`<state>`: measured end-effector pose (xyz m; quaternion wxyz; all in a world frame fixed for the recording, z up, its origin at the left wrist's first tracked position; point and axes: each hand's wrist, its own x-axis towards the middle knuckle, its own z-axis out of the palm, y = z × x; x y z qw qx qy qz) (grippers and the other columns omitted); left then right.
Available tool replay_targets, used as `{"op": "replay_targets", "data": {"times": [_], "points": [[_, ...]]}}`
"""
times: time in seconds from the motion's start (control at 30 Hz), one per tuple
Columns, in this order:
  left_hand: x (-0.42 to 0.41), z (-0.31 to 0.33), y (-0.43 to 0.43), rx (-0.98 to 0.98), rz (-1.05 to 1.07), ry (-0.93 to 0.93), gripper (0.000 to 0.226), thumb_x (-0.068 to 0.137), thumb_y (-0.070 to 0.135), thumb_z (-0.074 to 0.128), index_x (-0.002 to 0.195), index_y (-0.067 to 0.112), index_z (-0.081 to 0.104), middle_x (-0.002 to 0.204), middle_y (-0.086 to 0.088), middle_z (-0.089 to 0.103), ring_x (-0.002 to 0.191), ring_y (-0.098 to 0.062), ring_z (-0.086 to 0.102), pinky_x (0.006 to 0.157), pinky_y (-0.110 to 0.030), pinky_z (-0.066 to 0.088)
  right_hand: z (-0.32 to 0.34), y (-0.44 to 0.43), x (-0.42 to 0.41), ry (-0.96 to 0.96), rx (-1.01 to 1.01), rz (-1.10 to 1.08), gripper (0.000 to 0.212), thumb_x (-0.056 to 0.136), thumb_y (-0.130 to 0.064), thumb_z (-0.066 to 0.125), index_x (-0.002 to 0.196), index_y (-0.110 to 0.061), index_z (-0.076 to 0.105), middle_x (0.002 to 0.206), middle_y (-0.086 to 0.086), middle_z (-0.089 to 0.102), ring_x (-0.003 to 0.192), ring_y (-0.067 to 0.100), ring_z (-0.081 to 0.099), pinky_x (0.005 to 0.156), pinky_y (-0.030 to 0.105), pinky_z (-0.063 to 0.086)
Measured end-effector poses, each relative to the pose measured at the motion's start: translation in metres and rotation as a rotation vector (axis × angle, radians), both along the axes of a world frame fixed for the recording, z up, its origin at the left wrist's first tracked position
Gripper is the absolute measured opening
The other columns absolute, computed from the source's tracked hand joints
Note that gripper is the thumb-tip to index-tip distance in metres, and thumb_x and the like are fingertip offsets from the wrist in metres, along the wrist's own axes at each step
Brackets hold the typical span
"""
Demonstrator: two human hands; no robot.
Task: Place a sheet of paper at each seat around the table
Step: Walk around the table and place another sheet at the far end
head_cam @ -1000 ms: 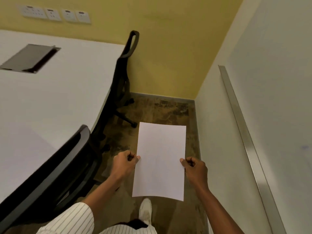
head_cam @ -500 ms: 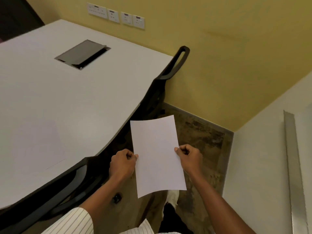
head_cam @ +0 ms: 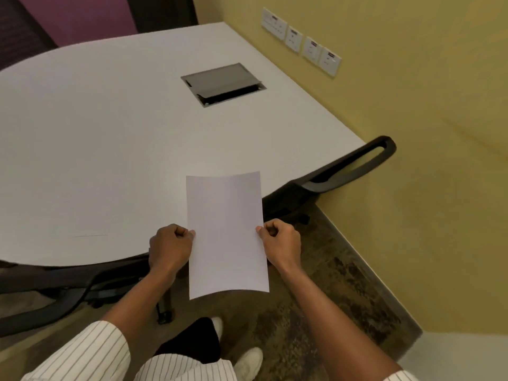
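Observation:
I hold a blank white sheet of paper (head_cam: pixel 226 235) in portrait position, its far end over the near edge of the white table (head_cam: pixel 110 133). My left hand (head_cam: pixel 170 247) pinches its left edge and my right hand (head_cam: pixel 280 242) pinches its right edge. A second white sheet (head_cam: pixel 79 215) lies flat on the table at the near left, barely visible against the top. One black chair (head_cam: pixel 343 171) is tucked under the table's right side. Another black chair (head_cam: pixel 55 292) stands at the near left edge.
A grey cable hatch (head_cam: pixel 222 83) is set in the tabletop. The yellow wall (head_cam: pixel 412 105) with sockets (head_cam: pixel 302 45) runs close along the right. Dark chairs (head_cam: pixel 22 31) stand on the far side. Patterned brown floor (head_cam: pixel 316 298) lies under my white shoes (head_cam: pixel 247 361).
My view has swung left toward the table. The sheet, held in both hands, has moved from over the floor to over the table's near edge.

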<state>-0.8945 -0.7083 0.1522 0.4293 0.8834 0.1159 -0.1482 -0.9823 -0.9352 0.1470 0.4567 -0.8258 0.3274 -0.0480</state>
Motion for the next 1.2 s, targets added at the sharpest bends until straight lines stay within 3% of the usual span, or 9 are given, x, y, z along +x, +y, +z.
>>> {"op": "replay_targets", "data": {"times": [0.13,0.37,0.5,0.77,0.97,1.2], "points": [[0.036,0.004,-0.015,-0.048,0.094,-0.011,0.02,0.1,0.032,0.076,0.097,0.012,0.076,0.095,-0.007,0.077,0.092,-0.031,0.074,0.088,-0.049,0.065,0.004,-0.026,0.061,0.007,0.045,0.062,0.016,0.1,-0.034,0.074,0.094,-0.019,0.077,0.086,-0.009,0.073,0.082,0.01,0.07,0.081,0.037,0.064],[0.117,-0.012,-0.033,-0.086,0.215,-0.017,0.016,0.098,0.03,0.079,0.093,0.014,0.077,0.093,-0.005,0.077,0.092,-0.031,0.076,0.092,-0.05,0.065,-0.006,-0.051,0.169,0.043,0.096,0.151,0.019,0.098,-0.034,0.076,0.098,-0.015,0.078,0.097,-0.001,0.077,0.092,0.021,0.074,0.092,0.045,0.063],[0.175,-0.021,-0.054,-0.123,0.267,0.002,0.017,0.098,0.029,0.079,0.091,0.013,0.076,0.088,-0.008,0.077,0.089,-0.034,0.077,0.093,-0.051,0.065,-0.005,-0.071,0.23,0.08,0.12,0.186,0.018,0.098,-0.029,0.076,0.102,-0.012,0.079,0.1,0.002,0.078,0.096,0.024,0.074,0.092,0.04,0.06],[0.287,-0.023,-0.108,-0.175,0.267,0.025,0.017,0.096,0.027,0.08,0.087,0.014,0.076,0.082,-0.009,0.078,0.087,-0.036,0.079,0.092,-0.051,0.066,-0.001,-0.129,0.347,0.101,0.099,0.194,0.014,0.093,-0.027,0.08,0.084,-0.017,0.075,0.088,0.002,0.078,0.089,0.026,0.074,0.089,0.043,0.061],[0.335,-0.034,-0.16,-0.163,0.233,0.043,0.017,0.095,0.029,0.08,0.09,0.013,0.077,0.087,-0.007,0.078,0.091,-0.033,0.078,0.091,-0.046,0.066,-0.014,-0.191,0.402,0.133,0.104,0.156,0.018,0.09,-0.028,0.082,0.076,-0.024,0.071,0.085,-0.002,0.076,0.086,0.024,0.073,0.09,0.046,0.062],[0.362,-0.063,-0.235,-0.15,0.213,0.08,0.017,0.095,0.029,0.08,0.09,0.014,0.077,0.088,-0.004,0.079,0.086,-0.03,0.076,0.09,-0.044,0.065,-0.046,-0.279,0.448,0.192,0.101,0.152,0.017,0.088,-0.028,0.081,0.076,-0.021,0.072,0.082,-0.001,0.074,0.078,0.021,0.067,0.08,0.035,0.056]]}}
